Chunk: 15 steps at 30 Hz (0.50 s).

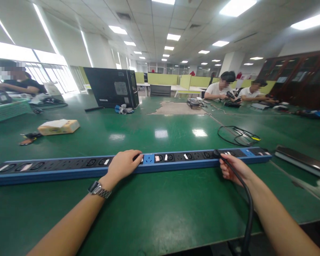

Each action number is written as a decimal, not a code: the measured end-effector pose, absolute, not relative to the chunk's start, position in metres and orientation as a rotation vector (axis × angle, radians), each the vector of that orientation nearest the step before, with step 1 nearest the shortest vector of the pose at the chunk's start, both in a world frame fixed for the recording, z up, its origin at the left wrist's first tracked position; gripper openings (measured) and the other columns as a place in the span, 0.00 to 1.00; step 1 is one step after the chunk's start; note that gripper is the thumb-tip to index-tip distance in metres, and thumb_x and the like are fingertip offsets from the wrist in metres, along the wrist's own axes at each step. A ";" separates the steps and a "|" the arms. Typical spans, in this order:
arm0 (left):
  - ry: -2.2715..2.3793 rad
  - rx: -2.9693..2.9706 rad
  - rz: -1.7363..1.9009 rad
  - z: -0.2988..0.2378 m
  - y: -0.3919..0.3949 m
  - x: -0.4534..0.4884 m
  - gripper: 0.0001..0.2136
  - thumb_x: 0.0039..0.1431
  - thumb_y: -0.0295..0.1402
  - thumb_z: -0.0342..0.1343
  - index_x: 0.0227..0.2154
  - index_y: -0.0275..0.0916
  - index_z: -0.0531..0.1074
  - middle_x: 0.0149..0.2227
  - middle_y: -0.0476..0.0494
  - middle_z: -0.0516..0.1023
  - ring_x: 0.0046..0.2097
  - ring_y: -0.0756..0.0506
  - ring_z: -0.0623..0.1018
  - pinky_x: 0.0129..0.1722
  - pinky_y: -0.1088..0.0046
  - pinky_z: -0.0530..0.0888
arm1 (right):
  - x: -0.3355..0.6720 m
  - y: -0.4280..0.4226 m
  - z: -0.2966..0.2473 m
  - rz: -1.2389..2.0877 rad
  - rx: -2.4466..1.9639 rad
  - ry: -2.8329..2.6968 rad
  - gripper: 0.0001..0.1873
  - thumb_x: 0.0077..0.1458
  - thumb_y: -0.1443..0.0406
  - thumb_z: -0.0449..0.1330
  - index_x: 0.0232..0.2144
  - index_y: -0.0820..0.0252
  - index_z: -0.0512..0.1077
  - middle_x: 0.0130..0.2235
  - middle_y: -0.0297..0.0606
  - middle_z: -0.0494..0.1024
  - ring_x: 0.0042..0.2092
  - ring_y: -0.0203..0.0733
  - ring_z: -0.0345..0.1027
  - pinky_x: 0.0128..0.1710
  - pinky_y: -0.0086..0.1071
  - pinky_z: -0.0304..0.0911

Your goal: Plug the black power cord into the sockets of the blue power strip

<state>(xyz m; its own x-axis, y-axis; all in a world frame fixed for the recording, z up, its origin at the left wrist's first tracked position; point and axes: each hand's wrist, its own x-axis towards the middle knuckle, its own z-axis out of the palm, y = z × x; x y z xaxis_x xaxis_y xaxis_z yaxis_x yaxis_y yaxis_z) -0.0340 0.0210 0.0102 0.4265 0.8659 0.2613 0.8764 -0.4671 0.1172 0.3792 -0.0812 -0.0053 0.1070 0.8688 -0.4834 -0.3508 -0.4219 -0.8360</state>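
Observation:
A long blue-and-black power strip [176, 165] lies across the green table in front of me, with rows of sockets facing up and small white labels on some. My left hand [124, 164] grips it left of the middle, thumb towards a blue socket block, fingers partly hidden behind the bar. In my right hand [235, 169] is a black power plug [216, 153], pinched at the strip's right part. From the plug a thick black cord [248, 209] curves down past my right wrist and off the table's near edge. Whether the plug is fully seated I cannot tell.
Beyond the strip lie a coiled black cable [238, 136], a yellow box [59, 127] and gloves [124, 109] beside a black computer case [112, 88]. A dark long bar [300, 160] lies right. Other people sit at the far right and far left, near a green basket [10, 110].

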 end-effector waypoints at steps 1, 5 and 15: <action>-1.597 -2.619 -0.446 0.010 0.021 -0.034 0.22 0.63 0.45 0.38 0.43 0.42 0.75 0.44 0.43 0.80 0.44 0.42 0.77 0.43 0.68 0.71 | 0.378 -0.081 -0.006 1.509 -1.370 -0.549 0.14 0.55 0.57 0.55 0.24 0.59 0.66 0.16 0.28 0.65 0.16 0.30 0.56 0.18 0.26 0.53; -1.582 -2.604 -0.447 0.010 0.019 -0.034 0.22 0.64 0.45 0.38 0.43 0.42 0.75 0.44 0.44 0.80 0.44 0.43 0.78 0.42 0.69 0.71 | 0.373 -0.083 0.013 1.471 -1.325 -0.555 0.13 0.56 0.59 0.55 0.23 0.60 0.66 0.16 0.28 0.63 0.16 0.29 0.56 0.18 0.26 0.53; -1.590 -2.637 -0.441 0.010 0.022 -0.034 0.22 0.63 0.46 0.39 0.45 0.41 0.75 0.47 0.44 0.79 0.46 0.42 0.77 0.44 0.67 0.70 | 0.417 -0.084 0.115 1.240 -1.479 -0.866 0.18 0.61 0.54 0.47 0.33 0.61 0.68 0.15 0.20 0.46 0.14 0.22 0.37 0.18 0.25 0.32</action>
<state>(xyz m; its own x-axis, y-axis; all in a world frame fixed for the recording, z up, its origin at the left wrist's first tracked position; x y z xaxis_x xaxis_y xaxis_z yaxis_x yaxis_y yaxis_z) -0.0345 0.0217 0.0096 0.4372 0.8622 0.2558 0.8709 -0.4769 0.1186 0.4166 -0.0843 0.1152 0.2239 0.9359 -0.2721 -0.0665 -0.2638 -0.9623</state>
